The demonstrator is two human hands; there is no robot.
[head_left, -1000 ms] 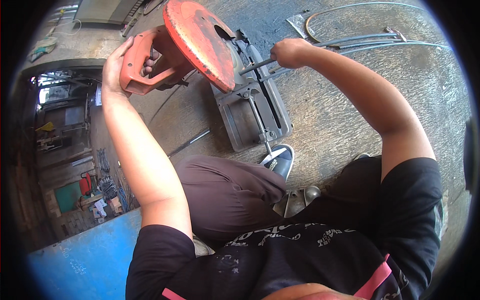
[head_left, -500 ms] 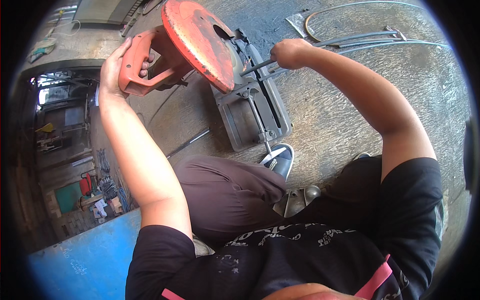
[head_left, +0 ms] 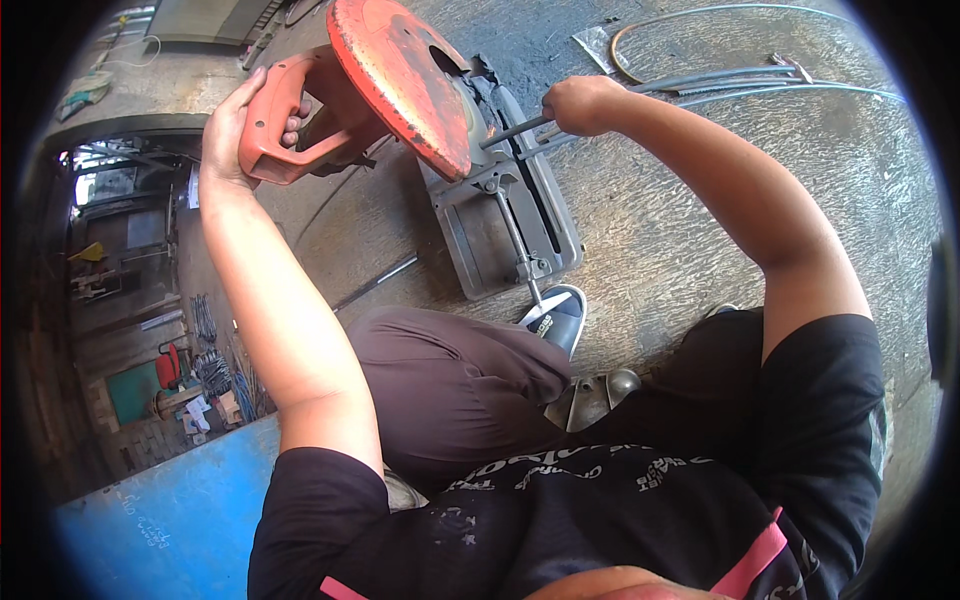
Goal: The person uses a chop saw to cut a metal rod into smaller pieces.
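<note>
My left hand (head_left: pixel 226 130) is wrapped round the orange D-shaped handle (head_left: pixel 262 140) of a chop saw with a worn orange blade guard (head_left: pixel 395 85). The saw's grey metal base (head_left: pixel 490 235) sits on the floor, its vise screw pointing toward my foot. In my closed right hand (head_left: pixel 583 105) is a grey metal rod (head_left: pixel 518 131), its left end in the saw beside the guard. A small orange spot shows near that end. The blade and the exact contact are mostly hidden by the guard. A second rod (head_left: pixel 540 148) lies just below, alongside the held one.
Long rods (head_left: pixel 840 86) and a curved hose or rod (head_left: pixel 625 52) stretch over the floor to the right. Another bar (head_left: pixel 378 283) lies left of the base. My shoe (head_left: pixel 560 315) is close to the vise screw. A blue sheet (head_left: pixel 190 510) is at the lower left.
The orange specks at the rod's end have faded to a small spot. Both hands keep their grips, with only a very slight shift of the whole view.
</note>
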